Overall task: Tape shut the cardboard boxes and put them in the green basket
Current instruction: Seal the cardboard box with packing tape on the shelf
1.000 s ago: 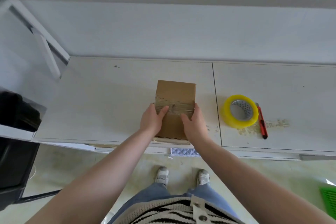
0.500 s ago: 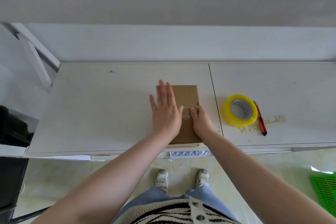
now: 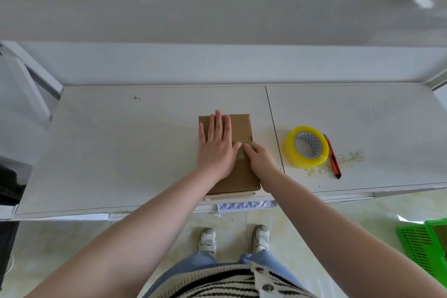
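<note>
left hand [image 3: 217,146] still flat on box [image 3: 242,128]

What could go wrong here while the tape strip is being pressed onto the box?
1. The cardboard box sits at the table's front edge; pressing by the left hand and right hand could push it off.
2. The strip looks wrinkled and may seal poorly.
3. The utility knife beside the tape roll could catch a reaching hand.

Packing workstation, white bench [image 3: 121,152], tape roll [image 3: 306,149], utility knife [image 3: 333,158]
</note>
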`<action>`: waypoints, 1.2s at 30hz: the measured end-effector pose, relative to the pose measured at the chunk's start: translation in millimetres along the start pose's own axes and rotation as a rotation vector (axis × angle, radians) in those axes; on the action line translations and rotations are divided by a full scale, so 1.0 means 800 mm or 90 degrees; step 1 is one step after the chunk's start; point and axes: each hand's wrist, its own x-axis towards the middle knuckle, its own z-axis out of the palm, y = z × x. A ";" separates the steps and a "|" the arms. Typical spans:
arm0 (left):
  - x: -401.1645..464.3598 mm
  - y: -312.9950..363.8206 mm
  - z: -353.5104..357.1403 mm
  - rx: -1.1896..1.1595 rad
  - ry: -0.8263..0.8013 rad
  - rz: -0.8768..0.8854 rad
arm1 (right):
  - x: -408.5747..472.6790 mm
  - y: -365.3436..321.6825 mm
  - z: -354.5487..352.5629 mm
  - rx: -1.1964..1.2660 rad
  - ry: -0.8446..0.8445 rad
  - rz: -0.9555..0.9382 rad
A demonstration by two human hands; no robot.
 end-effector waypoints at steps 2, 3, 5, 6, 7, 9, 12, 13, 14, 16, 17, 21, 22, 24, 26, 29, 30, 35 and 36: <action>0.003 0.002 -0.016 -0.177 -0.014 -0.064 | -0.011 -0.013 -0.013 0.101 -0.058 0.029; 0.004 0.005 -0.026 -0.287 -0.021 -0.105 | -0.014 -0.019 -0.019 0.099 -0.077 0.013; 0.007 0.010 -0.043 -0.512 -0.049 -0.175 | -0.018 -0.025 -0.026 0.052 -0.053 -0.068; 0.007 0.010 -0.049 -0.638 -0.070 -0.202 | -0.020 -0.027 -0.027 0.024 0.001 -0.124; 0.007 0.008 -0.053 -0.775 -0.095 -0.224 | -0.021 -0.028 -0.027 -0.010 0.070 -0.182; -0.001 0.005 -0.052 -0.959 -0.130 -0.254 | -0.018 -0.026 -0.026 -0.096 0.147 -0.241; -0.010 0.005 -0.040 -0.895 -0.084 -0.311 | -0.005 -0.025 -0.015 -0.073 0.085 -0.084; -0.010 0.006 -0.036 -0.863 -0.065 -0.333 | 0.000 -0.022 -0.010 -0.062 0.059 -0.020; -0.008 0.007 -0.032 -0.842 -0.054 -0.350 | 0.003 -0.020 -0.006 -0.071 0.045 0.011; -0.004 0.009 -0.027 -0.815 -0.053 -0.386 | 0.005 -0.016 0.000 -0.072 0.050 -0.001; -0.003 0.010 -0.025 -0.800 -0.062 -0.400 | 0.006 -0.016 0.001 -0.066 0.054 -0.017; -0.002 0.009 -0.023 -0.778 -0.076 -0.381 | 0.009 -0.014 0.003 -0.085 0.070 -0.048; -0.001 0.009 -0.024 -0.776 -0.076 -0.372 | 0.009 -0.014 0.004 -0.090 0.073 -0.049; 0.000 0.011 -0.025 -0.770 -0.070 -0.363 | 0.010 -0.015 0.005 -0.095 0.073 -0.052; 0.000 0.012 -0.026 -0.779 -0.069 -0.364 | 0.010 -0.015 0.003 -0.097 0.063 -0.050; -0.005 0.005 -0.032 -0.863 -0.087 -0.356 | 0.006 -0.015 -0.007 0.013 0.005 -0.024; -0.008 -0.004 -0.035 -0.917 -0.102 -0.361 | 0.005 -0.015 -0.015 0.053 0.007 -0.026; -0.029 -0.056 -0.040 -1.168 -0.342 -0.240 | -0.002 -0.020 -0.056 0.159 -0.126 0.079; -0.030 -0.059 -0.040 -1.156 -0.353 -0.224 | -0.005 -0.024 -0.058 0.190 -0.178 0.108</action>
